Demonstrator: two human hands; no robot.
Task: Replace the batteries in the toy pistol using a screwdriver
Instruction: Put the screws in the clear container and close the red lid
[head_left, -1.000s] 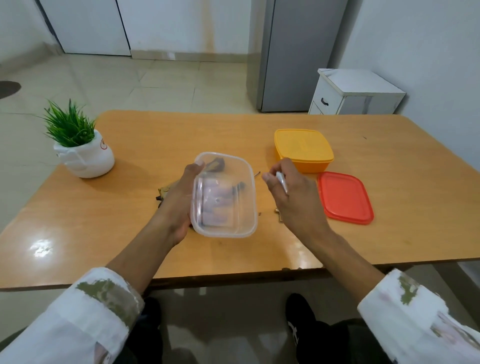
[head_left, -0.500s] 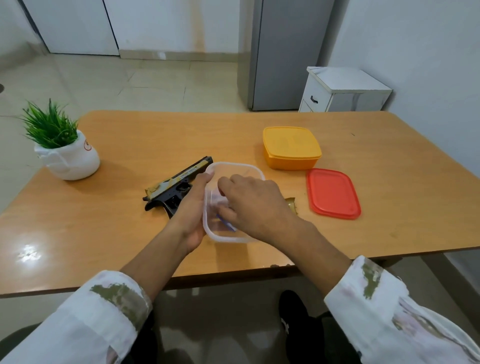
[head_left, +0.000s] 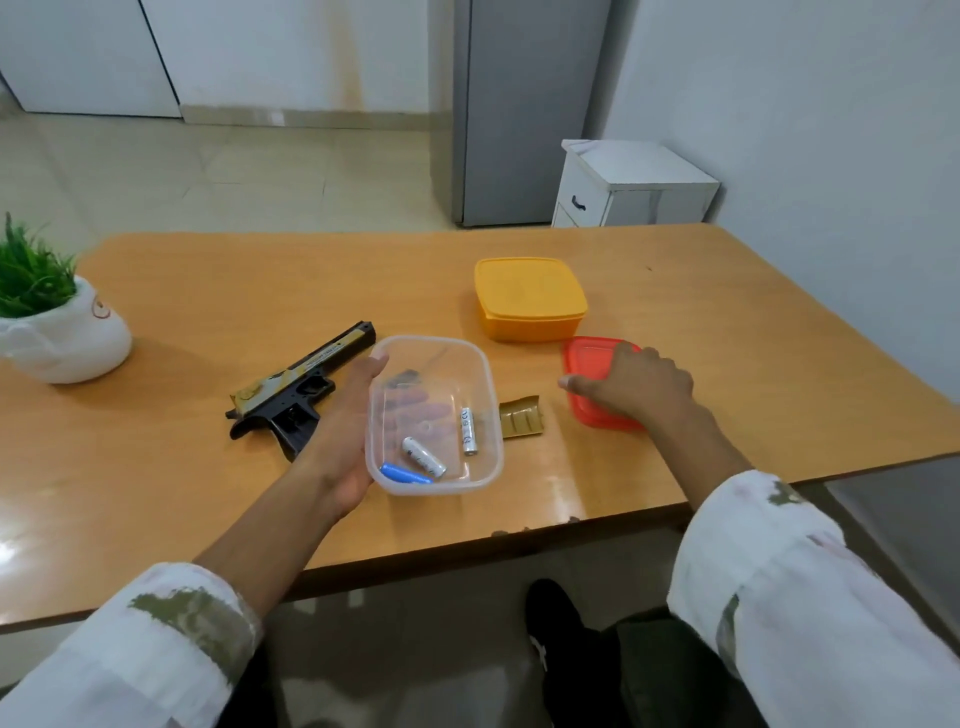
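Fingers of the left hand (head_left: 348, 431) show only as a blurred shape through the floor of the clear rectangular plastic container (head_left: 488, 374). They cup it from beneath while the thumb hooks its left rim. Whether the tub rests on the table or is held just above it cannot be told. A dark object with a thin shaft (head_left: 406, 376) at the tub's far end is too smeared to identify. The left wrist hides the grip of the black-and-gold toy pistol (head_left: 301, 384), which lies on its side just left of the tub with its barrel pointing away. The right hand (head_left: 631, 387) lies palm-down on the red plastic lid (head_left: 587, 353), covering most of it, fingers loosely bent and thumb stuck out leftward. No grip on the lid is visible. The frame's left edge cuts off the white ceramic pot with a green plant (head_left: 67, 338).

The glossy orange-brown wooden table (head_left: 208, 291) has bare room along its far and left stretches, and the tub sits near the front edge.

Inside the tub lie two white cylindrical batteries (head_left: 423, 456) (head_left: 468, 431) and one blue battery (head_left: 405, 474), none touching. A small gold ribbed cover piece (head_left: 521, 417) lies between the tub and the lid. Beyond them stands a closed yellow plastic box (head_left: 530, 296).
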